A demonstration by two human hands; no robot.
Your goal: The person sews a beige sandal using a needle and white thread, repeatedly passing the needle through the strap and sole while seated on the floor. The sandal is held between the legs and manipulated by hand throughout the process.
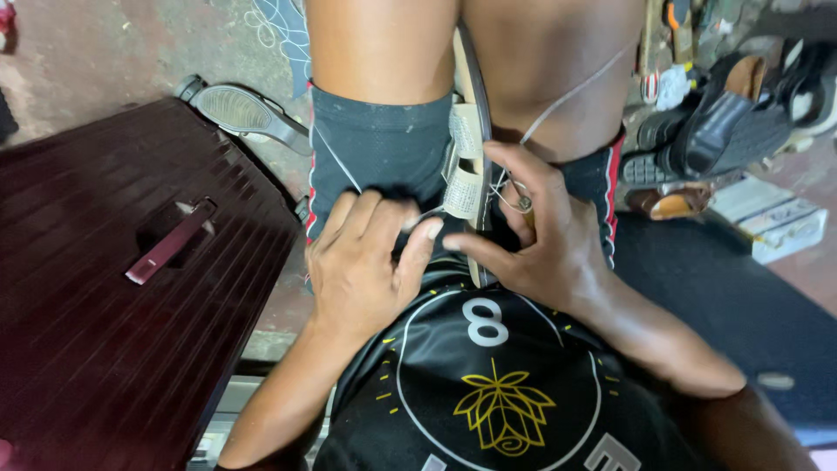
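Note:
A sandal [472,131] with a dark sole edge and beige straps stands clamped between my knees, sole edge facing up. My left hand [362,257] rests on my dark shorts and presses its thumb against the lower beige strap [460,194]. My right hand [536,231] grips the sandal from the right side; a small metal tool [524,203] shows between its fingers. A pale thread [575,92] runs from that hand up across my right thigh.
A dark red hard case [105,296] with a handle lies at the left. A loose shoe sole [240,113] sits on the floor behind it. Black shoes and sandals [724,118] pile up at the upper right beside a white box [772,218].

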